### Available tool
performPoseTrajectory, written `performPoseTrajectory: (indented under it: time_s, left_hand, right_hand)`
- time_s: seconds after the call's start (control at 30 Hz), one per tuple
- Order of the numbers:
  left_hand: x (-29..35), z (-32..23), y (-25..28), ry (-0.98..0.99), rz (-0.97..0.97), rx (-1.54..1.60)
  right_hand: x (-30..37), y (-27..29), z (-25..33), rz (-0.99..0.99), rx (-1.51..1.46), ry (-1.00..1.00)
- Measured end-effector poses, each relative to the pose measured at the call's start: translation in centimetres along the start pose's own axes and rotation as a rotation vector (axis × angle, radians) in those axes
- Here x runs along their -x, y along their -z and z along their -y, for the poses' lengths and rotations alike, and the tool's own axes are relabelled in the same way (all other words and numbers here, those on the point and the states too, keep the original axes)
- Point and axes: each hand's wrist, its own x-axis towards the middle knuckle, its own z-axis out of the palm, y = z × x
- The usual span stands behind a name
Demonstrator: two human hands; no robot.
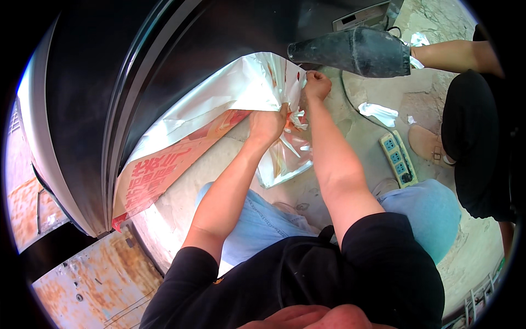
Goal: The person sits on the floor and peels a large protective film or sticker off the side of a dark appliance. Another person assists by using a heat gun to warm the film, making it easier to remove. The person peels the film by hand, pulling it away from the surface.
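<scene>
A large plastic film, white on its upper face and printed in red and beige along its lower part, hangs loose against a glossy dark panel. My left hand is closed around a gathered fold of it near the film's right side. Higher and to the right, my right hand pinches the film's edge with curled fingers. Between and below both hands, crumpled and torn clear film hangs down over the floor. The fingertips of my left hand are partly hidden by the folds.
Another person's limb in a dusty black cover reaches in from the right, close to my right hand. A power strip with a cable, white scraps and a sandalled foot are at right. Rusty metal lies lower left.
</scene>
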Motion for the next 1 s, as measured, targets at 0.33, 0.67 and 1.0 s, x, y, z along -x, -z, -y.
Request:
performPoseTrajectory:
  time_s: [0.33,0.67,1.0]
  left_hand:
    - [0.0,0.0,0.1,-0.002,0.001,-0.023]
    - [-0.3,-0.1,0.0,-0.063,-0.037,-0.044]
    - [-0.7,0.7,-0.1,-0.077,-0.042,-0.077]
  right_hand:
    - [0.4,-0.3,-2.0,0.044,-0.29,-0.123]
    - [-1.0,0.5,-0.6,0.028,0.054,0.13]
    - [-0.3,0.0,-2.8,0.062,-0.294,-0.047]
